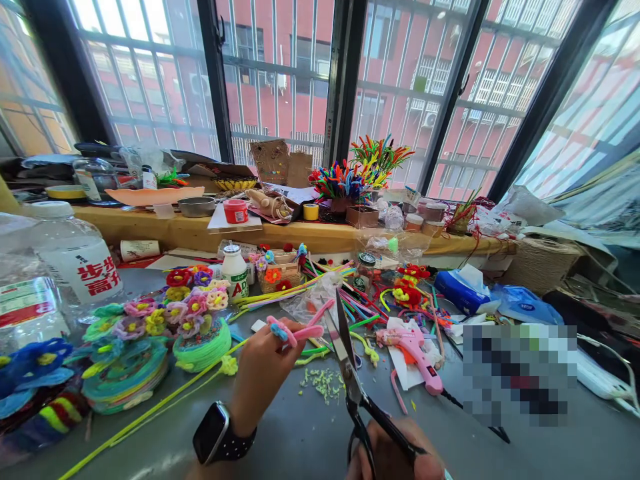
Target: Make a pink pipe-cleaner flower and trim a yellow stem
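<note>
My left hand (260, 373), with a black smartwatch on its wrist, is closed on a pink pipe cleaner piece (297, 327) with a small blue bit at its middle. At the bottom edge my right hand (395, 457) grips black-handled scissors (350, 373). Their blades point up and stand open right beside the pink piece's free end. Small green clippings (323, 383) lie on the grey table just under the blades. A long yellow-green stem (150, 413) runs across the table below my left hand.
Pipe-cleaner flowers (190, 310) and coiled baskets fill the left. A pink glue gun (417, 353) lies right of the scissors, beside loose pipe cleaners (300, 287). Plastic bottles (75, 260) stand far left. A blue tissue pack (463, 287) lies at the right, a cluttered wooden sill (300, 233) behind.
</note>
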{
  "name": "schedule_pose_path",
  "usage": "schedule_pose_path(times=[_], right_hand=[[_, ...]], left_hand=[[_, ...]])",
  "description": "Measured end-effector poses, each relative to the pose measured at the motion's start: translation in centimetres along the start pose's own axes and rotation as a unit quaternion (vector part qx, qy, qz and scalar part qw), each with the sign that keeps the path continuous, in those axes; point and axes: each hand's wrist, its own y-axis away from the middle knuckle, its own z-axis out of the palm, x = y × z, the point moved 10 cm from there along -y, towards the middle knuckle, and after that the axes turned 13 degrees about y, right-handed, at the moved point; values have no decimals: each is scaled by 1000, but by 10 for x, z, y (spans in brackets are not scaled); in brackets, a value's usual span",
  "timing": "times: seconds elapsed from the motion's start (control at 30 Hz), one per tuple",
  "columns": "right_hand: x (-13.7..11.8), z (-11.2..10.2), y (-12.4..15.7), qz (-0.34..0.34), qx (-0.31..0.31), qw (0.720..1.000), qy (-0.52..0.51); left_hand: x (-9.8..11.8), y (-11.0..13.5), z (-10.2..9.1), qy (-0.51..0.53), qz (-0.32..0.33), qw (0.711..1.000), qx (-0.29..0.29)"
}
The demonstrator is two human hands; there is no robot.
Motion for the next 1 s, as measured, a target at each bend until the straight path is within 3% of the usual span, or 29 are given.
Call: schedule_pose_path(times=[0.17, 0.33, 0.57, 0.7, 0.77, 0.8, 1.0], right_hand=[[-20, -5, -22, -51, 8, 998, -41], [-15, -16, -32, -53, 57, 995, -66], [3, -12, -32, -21, 62, 994, -86], [2, -10, -35, -51, 57, 984, -159], [-2, -14, -32, -59, 81, 979, -176], [-3, -22, -28, -58, 126, 975, -175], [-19, 0, -22, -81, 19, 971, -225]], left_hand=[[17, 3, 7, -30, 83, 996, -23], [34, 7, 12, -46, 146, 988, -26], [42, 9, 14, -53, 181, 981, -37], [43, 9, 10, -56, 190, 980, -33], [43, 9, 9, -58, 191, 979, -31], [42, 9, 8, -59, 191, 979, -28], [41, 7, -1, -80, 192, 978, 5]])
